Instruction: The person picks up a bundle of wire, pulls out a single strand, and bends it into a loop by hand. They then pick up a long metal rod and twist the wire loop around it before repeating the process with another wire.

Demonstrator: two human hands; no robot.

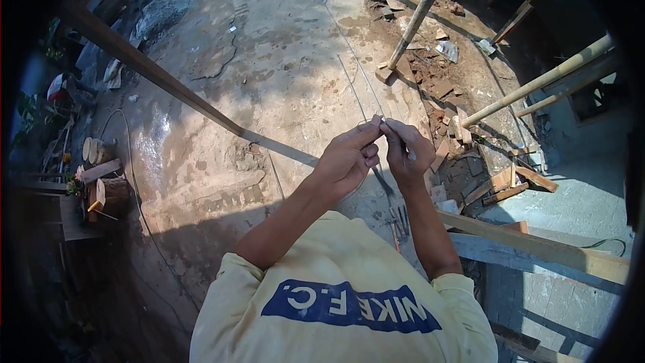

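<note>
My left hand (pixel 349 154) and my right hand (pixel 408 151) meet in front of my chest, fingertips together. Both are closed in a pinch on a small, thin, wire-like piece (pixel 381 118), mostly hidden by the fingers; its exact kind I cannot tell. Beyond the fingertips, long thin metal rods (pixel 351 86) run across the concrete ground (pixel 289 87). Below my hands, near my right forearm, slim tools or rods (pixel 398 222) overlap the shadow on the ground.
A wooden post (pixel 154 67) slants down on the left, and bamboo poles (pixel 423 13) lean on the right. Broken bricks and wood scraps (pixel 500 185) lie beside a timber beam (pixel 537 245). Cut logs (pixel 107 195) stand left, near a cable (pixel 136 191) along the ground.
</note>
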